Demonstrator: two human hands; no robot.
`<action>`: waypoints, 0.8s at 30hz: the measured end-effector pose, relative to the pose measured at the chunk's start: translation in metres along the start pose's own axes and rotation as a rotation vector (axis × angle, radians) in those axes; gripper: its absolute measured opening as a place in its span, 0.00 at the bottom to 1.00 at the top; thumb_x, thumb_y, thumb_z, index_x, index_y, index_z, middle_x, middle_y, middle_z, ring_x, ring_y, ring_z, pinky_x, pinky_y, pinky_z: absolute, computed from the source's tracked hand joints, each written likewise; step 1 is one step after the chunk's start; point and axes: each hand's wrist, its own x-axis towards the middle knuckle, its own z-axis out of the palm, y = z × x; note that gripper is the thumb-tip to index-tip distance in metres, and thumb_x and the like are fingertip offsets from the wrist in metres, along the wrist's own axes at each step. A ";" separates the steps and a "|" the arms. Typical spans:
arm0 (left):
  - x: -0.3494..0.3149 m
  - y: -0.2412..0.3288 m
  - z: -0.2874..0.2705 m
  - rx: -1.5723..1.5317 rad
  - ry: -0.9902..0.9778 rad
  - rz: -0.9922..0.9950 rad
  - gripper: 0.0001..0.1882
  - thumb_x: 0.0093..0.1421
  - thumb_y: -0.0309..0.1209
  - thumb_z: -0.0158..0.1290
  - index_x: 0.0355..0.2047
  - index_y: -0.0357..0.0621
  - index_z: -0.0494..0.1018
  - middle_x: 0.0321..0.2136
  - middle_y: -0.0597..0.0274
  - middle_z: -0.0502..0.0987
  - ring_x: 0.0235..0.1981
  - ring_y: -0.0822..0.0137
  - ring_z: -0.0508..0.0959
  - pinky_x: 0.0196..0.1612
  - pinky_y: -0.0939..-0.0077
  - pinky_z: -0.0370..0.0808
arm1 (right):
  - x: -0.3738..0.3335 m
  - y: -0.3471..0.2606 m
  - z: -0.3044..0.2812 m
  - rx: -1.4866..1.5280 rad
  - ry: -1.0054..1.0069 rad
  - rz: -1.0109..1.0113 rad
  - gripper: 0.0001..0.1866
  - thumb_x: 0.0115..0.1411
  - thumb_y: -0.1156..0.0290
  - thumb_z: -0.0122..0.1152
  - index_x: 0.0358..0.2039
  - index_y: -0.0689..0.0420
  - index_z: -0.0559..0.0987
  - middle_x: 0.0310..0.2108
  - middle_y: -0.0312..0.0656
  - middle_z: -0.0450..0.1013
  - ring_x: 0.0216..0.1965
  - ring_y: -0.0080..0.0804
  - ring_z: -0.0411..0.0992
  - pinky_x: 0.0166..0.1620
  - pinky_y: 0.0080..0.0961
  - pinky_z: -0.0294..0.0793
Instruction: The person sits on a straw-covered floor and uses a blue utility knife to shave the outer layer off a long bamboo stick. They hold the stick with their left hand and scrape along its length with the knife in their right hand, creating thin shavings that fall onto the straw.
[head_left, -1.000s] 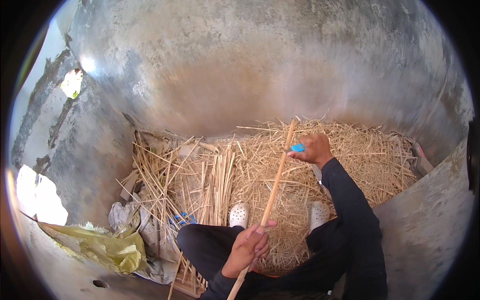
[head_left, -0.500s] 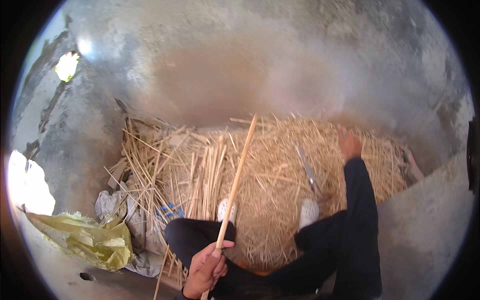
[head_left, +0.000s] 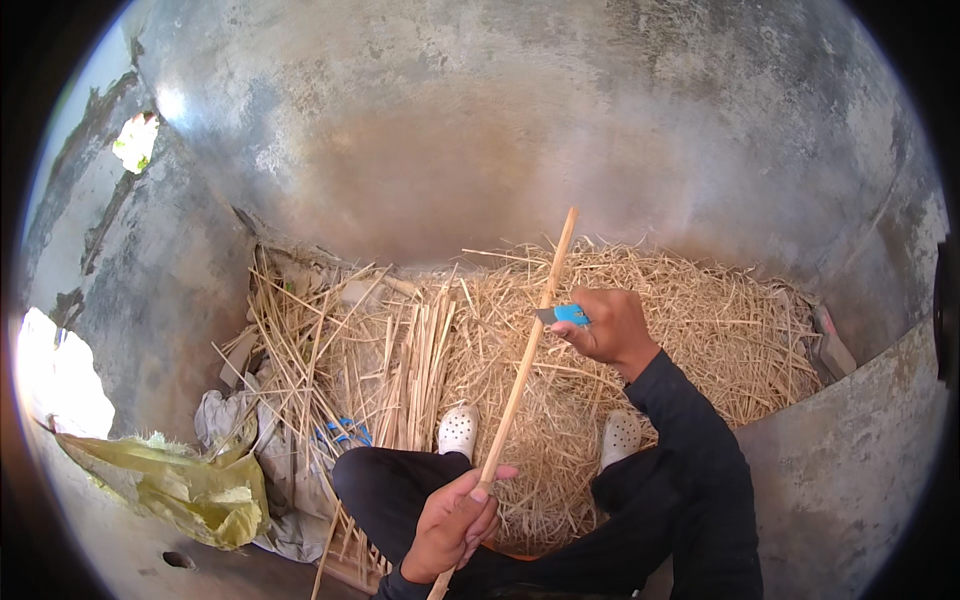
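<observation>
A long pale wooden stick (head_left: 528, 370) slants up and away from me, its far end reaching toward the wall. Its lower part is wrapped in the fingers of my left hand (head_left: 455, 520), near my left thigh. My right hand (head_left: 612, 325) is closed around a small blue-handled knife (head_left: 570, 314). The knife's dark blade lies against or across the upper part of the stick; the frame does not show whether it cuts in. Part of the handle is hidden in my fist.
Shavings (head_left: 700, 340) cover the floor in a thick heap around my white clogs (head_left: 458, 430). Split sticks (head_left: 415, 360) lie in a bundle and loose at left. Beside them are a yellow-green sack (head_left: 175, 485) and a blue object (head_left: 343, 433). Concrete walls (head_left: 480, 130) rise close around.
My right hand has come left from over the shavings to the stick, and the blue-handled knife now shows in it. The stick's far end has shifted right. A long metal tool no longer shows.
</observation>
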 end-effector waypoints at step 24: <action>0.016 0.012 -0.015 0.148 0.065 0.078 0.25 0.71 0.38 0.42 0.62 0.33 0.61 0.14 0.75 0.59 0.13 0.83 0.57 0.18 0.89 0.55 | -0.025 -0.046 -0.009 0.100 -0.293 0.123 0.39 0.52 0.25 0.50 0.16 0.53 0.77 0.09 0.39 0.67 0.12 0.35 0.69 0.18 0.34 0.66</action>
